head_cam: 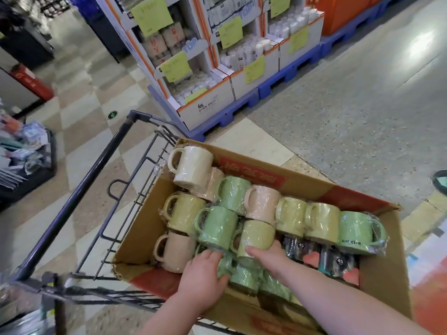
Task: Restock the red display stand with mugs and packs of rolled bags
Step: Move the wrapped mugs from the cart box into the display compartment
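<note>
While inside the box (145, 213), left grip (203, 269) curls round green mug (226, 265), right grip (264, 256) round yellow mug (257, 234), handle left.

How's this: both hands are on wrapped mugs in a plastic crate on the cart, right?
No: the head view shows a cardboard box, not a plastic crate. Left hand and right hand are on wrapped mugs in it, on the cart.

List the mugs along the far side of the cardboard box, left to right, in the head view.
cream mug → plain green mug → pink mug → yellow-green mug → second yellow-green mug → lettered green mug
</note>
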Demonstrator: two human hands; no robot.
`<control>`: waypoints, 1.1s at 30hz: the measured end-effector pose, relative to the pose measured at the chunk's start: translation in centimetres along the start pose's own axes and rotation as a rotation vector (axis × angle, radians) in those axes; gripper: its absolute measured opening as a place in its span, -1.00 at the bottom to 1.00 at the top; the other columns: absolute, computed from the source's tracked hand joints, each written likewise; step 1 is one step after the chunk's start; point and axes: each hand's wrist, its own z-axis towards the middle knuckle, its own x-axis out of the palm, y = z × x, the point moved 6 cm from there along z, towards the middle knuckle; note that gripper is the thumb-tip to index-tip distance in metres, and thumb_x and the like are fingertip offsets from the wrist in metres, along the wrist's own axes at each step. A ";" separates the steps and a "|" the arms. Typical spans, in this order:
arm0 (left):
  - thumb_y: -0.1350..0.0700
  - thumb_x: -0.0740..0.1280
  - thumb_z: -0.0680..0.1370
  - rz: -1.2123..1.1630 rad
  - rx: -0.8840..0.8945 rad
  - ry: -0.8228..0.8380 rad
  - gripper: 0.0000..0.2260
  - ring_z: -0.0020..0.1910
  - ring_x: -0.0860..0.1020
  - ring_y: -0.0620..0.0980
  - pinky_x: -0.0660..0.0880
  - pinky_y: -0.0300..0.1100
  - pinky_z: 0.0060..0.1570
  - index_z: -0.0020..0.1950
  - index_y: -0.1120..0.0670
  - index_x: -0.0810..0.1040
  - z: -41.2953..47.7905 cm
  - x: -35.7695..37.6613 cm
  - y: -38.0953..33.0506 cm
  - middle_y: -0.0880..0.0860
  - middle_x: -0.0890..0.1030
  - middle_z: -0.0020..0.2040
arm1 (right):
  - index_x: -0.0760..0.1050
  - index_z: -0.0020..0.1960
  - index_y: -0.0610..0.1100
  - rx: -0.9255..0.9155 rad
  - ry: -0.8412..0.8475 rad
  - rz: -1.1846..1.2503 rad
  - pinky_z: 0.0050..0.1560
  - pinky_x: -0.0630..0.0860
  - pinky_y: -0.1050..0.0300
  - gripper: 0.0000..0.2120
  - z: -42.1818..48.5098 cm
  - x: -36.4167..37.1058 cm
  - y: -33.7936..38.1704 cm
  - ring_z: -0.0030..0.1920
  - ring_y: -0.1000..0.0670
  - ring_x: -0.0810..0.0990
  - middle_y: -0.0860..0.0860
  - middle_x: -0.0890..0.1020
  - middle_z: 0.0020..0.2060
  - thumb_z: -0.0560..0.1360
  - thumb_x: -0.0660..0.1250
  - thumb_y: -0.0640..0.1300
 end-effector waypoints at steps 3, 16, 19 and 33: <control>-0.10 0.21 0.56 -0.012 0.051 0.003 -0.55 0.31 0.40 -0.05 0.36 -0.19 0.26 0.43 -0.03 0.30 0.3 -0.3 -0.5 -0.06 0.38 0.37 | 0.15 0.46 -0.14 0.033 0.003 0.010 0.26 0.46 -0.02 0.05 -2.8 -0.6 -0.1 0.20 -0.14 0.51 -0.11 0.48 0.26 0.14 0.58 0.16; -0.06 0.25 0.59 -0.574 -0.061 0.122 -0.46 0.27 0.49 0.07 0.42 -0.23 0.08 0.50 0.11 0.23 2.0 -1.0 -2.3 0.10 0.44 0.38 | -0.07 0.56 -0.02 -0.142 0.027 0.067 0.25 0.42 0.05 -0.15 -11.5 -3.6 0.5 0.10 0.04 0.44 0.08 0.29 0.34 0.48 0.40 -0.01; -0.06 0.25 0.59 -0.690 -0.105 0.112 -0.47 0.31 0.45 0.07 0.38 -0.17 0.24 0.49 0.14 0.25 2.1 -1.3 -2.1 0.11 0.43 0.39 | -0.01 0.54 0.01 -0.177 0.047 0.072 0.14 0.47 0.08 -0.21 -11.6 -3.9 0.9 0.05 0.09 0.49 0.25 0.30 0.00 0.48 0.39 -0.04; 0.08 0.31 0.57 -1.027 -0.197 -0.125 -0.86 -0.45 0.46 -0.06 0.37 -0.27 -0.52 -0.03 0.16 0.49 -1.1 -5.4 3.4 0.04 0.56 -0.28 | 0.03 0.51 0.14 -0.225 0.201 -0.098 0.21 0.44 -0.03 -0.10 -11.7 0.6 6.3 0.18 0.02 0.52 0.07 0.48 0.26 0.28 0.41 -0.06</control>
